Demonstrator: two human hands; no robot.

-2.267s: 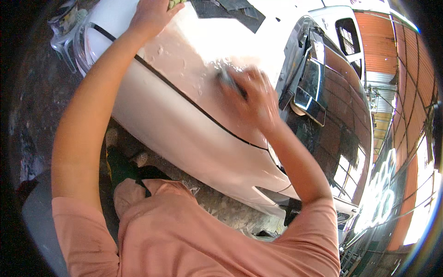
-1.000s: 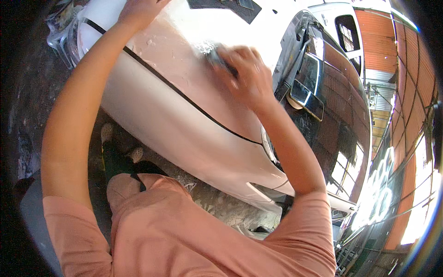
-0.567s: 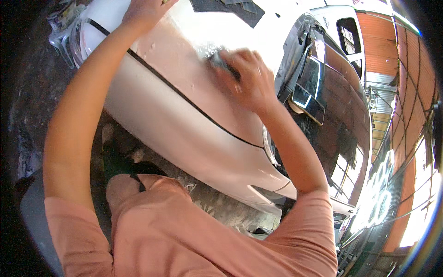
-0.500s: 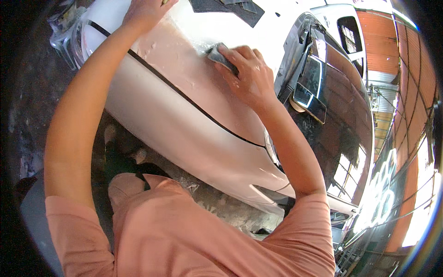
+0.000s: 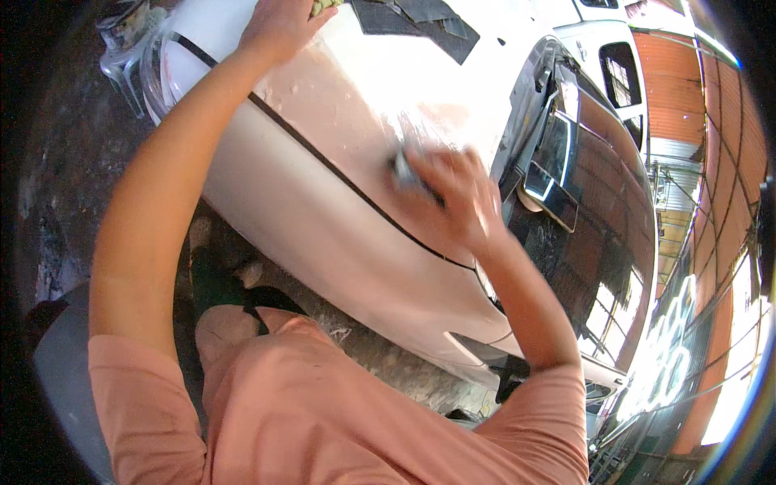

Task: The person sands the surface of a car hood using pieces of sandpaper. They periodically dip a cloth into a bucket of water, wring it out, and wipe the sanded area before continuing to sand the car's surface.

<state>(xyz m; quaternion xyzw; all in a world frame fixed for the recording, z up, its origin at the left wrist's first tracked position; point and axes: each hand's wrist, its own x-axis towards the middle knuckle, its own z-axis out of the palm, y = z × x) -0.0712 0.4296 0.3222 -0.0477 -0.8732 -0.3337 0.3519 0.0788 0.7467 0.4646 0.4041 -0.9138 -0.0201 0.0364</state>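
Observation:
My right hand, smeared by motion, grips a dark grey sanding block against the wet, pinkish patch of the white car hood. At the top edge, my left hand is closed on a yellow-green sponge, mostly cut off by the frame, over the hood's far left part. Dark grey sandpaper sheets lie on the hood between and beyond my hands. A black gap separates the hood from the white fender nearer to me.
To the right is the dark windshield, with a phone resting near its lower edge. A clear headlight part shows at the upper left. Another white vehicle stands behind, beside an orange corrugated wall.
My right hand has swept the sanding block toward me and slightly right across the hood. My left hand has shifted slightly right and more of the sponge shows. The view has shifted a little.

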